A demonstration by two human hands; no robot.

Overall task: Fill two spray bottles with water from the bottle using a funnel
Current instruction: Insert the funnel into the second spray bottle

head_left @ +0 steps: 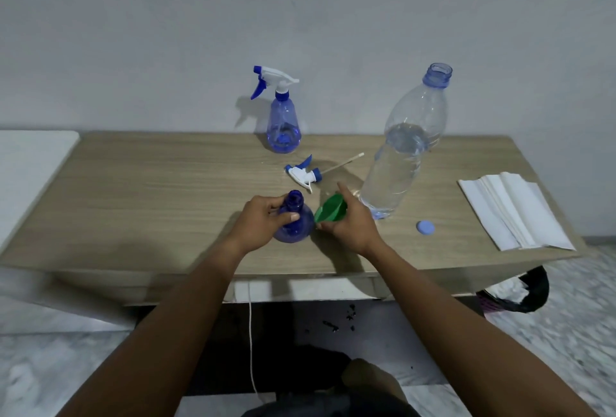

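The open spray bottle (pixel 296 232) stands upright on the wooden table (pixel 150 189) right in front of you, its neck bare. Your left hand (pixel 261 220) grips it just below the neck, fingers and thumb curled round the blue plastic. Just to the right of that bottle your right hand (pixel 351 225) holds the green funnel (pixel 330 208), tilted on its side with the wide mouth turned toward the bottle's body — whether the two touch, you cannot tell from here. Your index finger points up past the funnel's rim.

Just behind the open spray bottle lies the detached trigger head (pixel 301 173), on its side, its thin tube stretching away to the right. Farther behind it, near the wall, stands the second spray bottle (pixel 283 124) with its sprayer screwed on and a little water in the base.

To the right of the open spray bottle, beyond the funnel, the large water bottle (pixel 401 156) stands uncapped and over half full. Its blue cap (pixel 425 227) lies on the table farther right. Well to the right again sits a stack of folded paper towels (pixel 513 209) — at the table's edge.
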